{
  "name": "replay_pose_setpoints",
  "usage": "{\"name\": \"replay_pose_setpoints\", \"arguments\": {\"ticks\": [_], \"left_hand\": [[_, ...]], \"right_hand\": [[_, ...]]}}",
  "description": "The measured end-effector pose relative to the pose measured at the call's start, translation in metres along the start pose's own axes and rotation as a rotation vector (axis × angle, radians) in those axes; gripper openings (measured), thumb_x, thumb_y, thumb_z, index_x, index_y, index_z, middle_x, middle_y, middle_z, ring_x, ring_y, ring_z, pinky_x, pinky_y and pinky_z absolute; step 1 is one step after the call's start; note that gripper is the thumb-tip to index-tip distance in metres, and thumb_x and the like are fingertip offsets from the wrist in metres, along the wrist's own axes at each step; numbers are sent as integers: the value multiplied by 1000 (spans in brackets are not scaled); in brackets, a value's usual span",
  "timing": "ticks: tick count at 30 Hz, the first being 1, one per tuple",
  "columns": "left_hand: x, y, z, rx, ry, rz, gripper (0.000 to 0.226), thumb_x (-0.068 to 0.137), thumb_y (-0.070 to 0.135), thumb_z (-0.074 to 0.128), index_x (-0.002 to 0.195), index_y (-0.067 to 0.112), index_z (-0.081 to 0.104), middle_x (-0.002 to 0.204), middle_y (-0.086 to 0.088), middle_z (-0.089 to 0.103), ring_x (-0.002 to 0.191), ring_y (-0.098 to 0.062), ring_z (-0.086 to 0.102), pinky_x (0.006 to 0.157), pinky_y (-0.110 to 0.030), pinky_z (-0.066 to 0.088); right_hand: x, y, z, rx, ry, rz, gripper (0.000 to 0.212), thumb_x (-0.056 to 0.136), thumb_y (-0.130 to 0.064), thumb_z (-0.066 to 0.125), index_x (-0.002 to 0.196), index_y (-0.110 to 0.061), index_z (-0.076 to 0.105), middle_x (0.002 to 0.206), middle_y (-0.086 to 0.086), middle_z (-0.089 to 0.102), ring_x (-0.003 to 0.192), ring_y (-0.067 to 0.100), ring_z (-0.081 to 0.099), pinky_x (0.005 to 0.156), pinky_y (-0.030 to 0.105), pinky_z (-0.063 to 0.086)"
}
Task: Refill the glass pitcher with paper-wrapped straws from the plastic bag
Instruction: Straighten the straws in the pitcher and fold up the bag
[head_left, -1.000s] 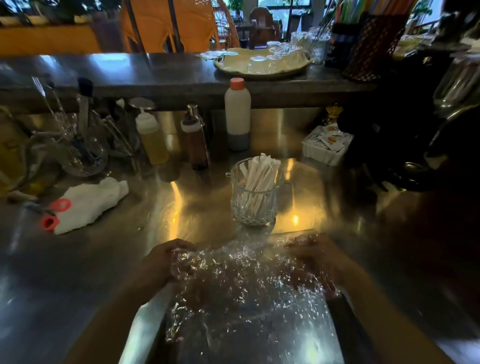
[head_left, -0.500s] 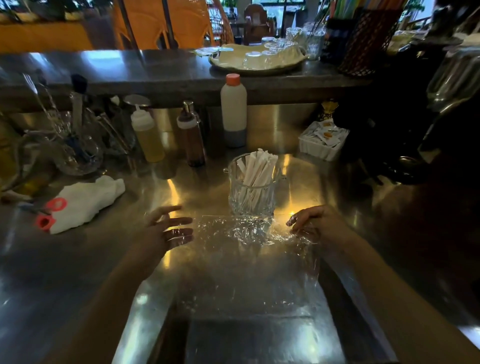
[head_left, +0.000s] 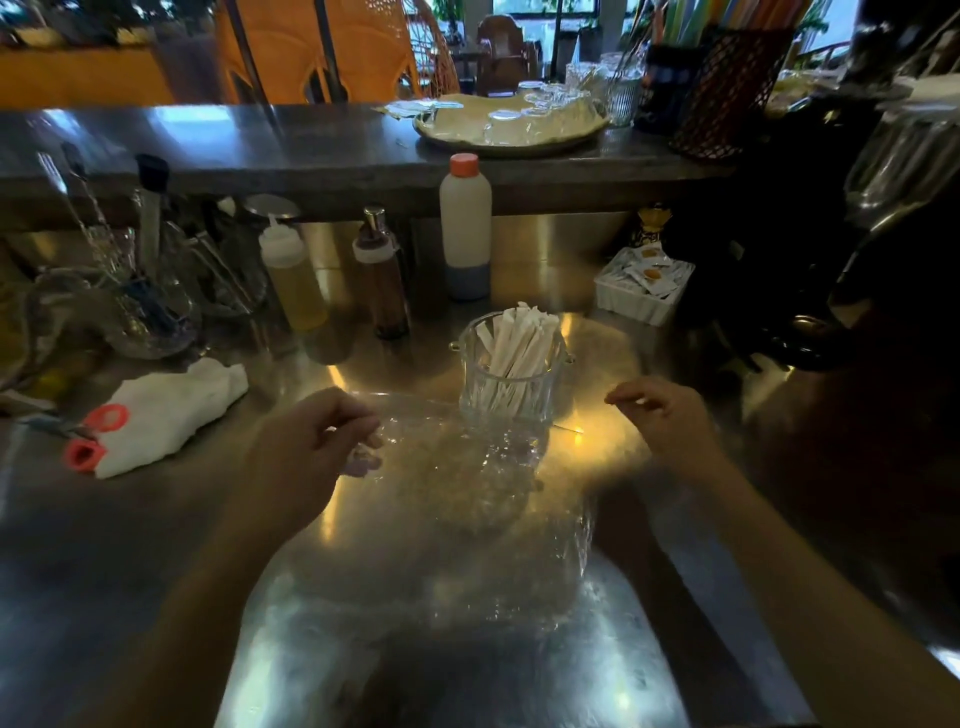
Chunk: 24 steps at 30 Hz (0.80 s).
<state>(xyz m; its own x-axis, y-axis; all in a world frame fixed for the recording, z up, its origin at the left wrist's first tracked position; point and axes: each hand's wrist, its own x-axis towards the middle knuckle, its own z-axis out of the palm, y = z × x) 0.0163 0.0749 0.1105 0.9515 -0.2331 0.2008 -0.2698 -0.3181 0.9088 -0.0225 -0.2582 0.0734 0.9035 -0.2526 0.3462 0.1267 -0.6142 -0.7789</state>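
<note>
Your glass pitcher (head_left: 511, 371) stands upright mid-counter, packed with paper-wrapped straws (head_left: 519, 338), and the clear plastic bag (head_left: 457, 519) lies flat and apparently empty just in front of it, so judge this step as clearing away: gather the limp film in one bunch, drawing it toward you so it cannot snag the pitcher's base (the far edge looks to touch it). Compared with half a second ago, your left hand (head_left: 306, 452) has curled its fingers loosely at the bag's far left corner, perhaps pinching film though blur hides it, while your right hand (head_left: 670, 415) has lifted clear of the bag, relaxed and holding nothing.
</note>
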Motion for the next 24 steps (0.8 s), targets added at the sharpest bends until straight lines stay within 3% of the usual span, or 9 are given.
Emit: {"name": "replay_pose_setpoints", "arguments": {"ticks": [2, 5, 8, 11, 15, 18, 20, 22, 24], "left_hand": [[3, 19, -2, 104, -89, 99, 32, 86, 10, 59, 72, 38, 65, 76, 9, 71, 59, -13, 70, 54, -21, 57], [10, 41, 1, 178, -181, 193, 23, 86, 12, 59, 77, 33, 64, 79, 9, 71, 61, -12, 70, 60, -33, 59], [14, 48, 6, 197, -214, 225, 19, 85, 14, 59, 77, 31, 63, 81, 9, 71, 63, -13, 70, 61, -36, 59], [15, 49, 5, 156, -168, 231, 19, 85, 13, 59, 79, 31, 64, 81, 8, 70, 63, -13, 70, 60, -33, 58], [15, 48, -9, 32, -117, 252, 19, 81, 17, 61, 74, 34, 67, 74, 4, 71, 63, -16, 68, 63, -34, 58], [14, 38, -24, -160, -5, 206, 12, 82, 25, 59, 75, 28, 68, 66, 2, 71, 59, -11, 67, 57, -22, 57], [17, 23, -32, -382, 105, 48, 20, 87, 29, 53, 78, 18, 68, 65, 2, 71, 61, -11, 66, 56, -19, 55], [17, 7, -31, -645, 54, -143, 35, 83, 43, 47, 88, 13, 65, 82, -3, 70, 76, -17, 65, 65, -28, 57], [11, -7, -17, -740, -62, -275, 50, 79, 47, 43, 109, 10, 56, 109, -13, 61, 96, -26, 60, 74, -37, 54]], "right_hand": [[3, -27, 0, 50, -113, -44, 24, 79, 5, 63, 92, -15, 68, 92, 13, 70, 72, -8, 58, 70, 14, 43], [7, -71, 4, 137, -379, -85, 29, 78, -4, 67, 99, -24, 64, 92, 0, 68, 77, -11, 59, 72, 5, 46], [9, -98, 9, 284, -601, -24, 29, 77, -5, 68, 103, -17, 65, 97, 5, 70, 84, -1, 65, 77, 12, 51], [10, -104, 12, 292, -696, -17, 18, 77, 1, 66, 95, -3, 67, 84, 7, 70, 73, 3, 67, 70, 15, 53], [11, -91, 15, 176, -704, -24, 7, 78, -1, 66, 81, -6, 70, 67, -1, 68, 59, 5, 63, 62, 22, 53], [9, -79, 15, 317, -577, -3, 10, 74, -2, 69, 76, -12, 71, 61, -2, 69, 56, 8, 63, 57, 18, 52], [7, -71, 16, 465, -466, 19, 5, 68, -11, 71, 72, -14, 72, 59, 0, 69, 53, 12, 62, 55, 21, 53], [6, -65, 19, 583, -370, 56, 12, 62, -22, 74, 70, -14, 73, 57, 2, 69, 52, 14, 61, 53, 26, 52], [5, -61, 24, 696, -312, 119, 30, 53, -36, 81, 71, -13, 74, 58, 2, 70, 53, 15, 62, 53, 27, 52]]}}
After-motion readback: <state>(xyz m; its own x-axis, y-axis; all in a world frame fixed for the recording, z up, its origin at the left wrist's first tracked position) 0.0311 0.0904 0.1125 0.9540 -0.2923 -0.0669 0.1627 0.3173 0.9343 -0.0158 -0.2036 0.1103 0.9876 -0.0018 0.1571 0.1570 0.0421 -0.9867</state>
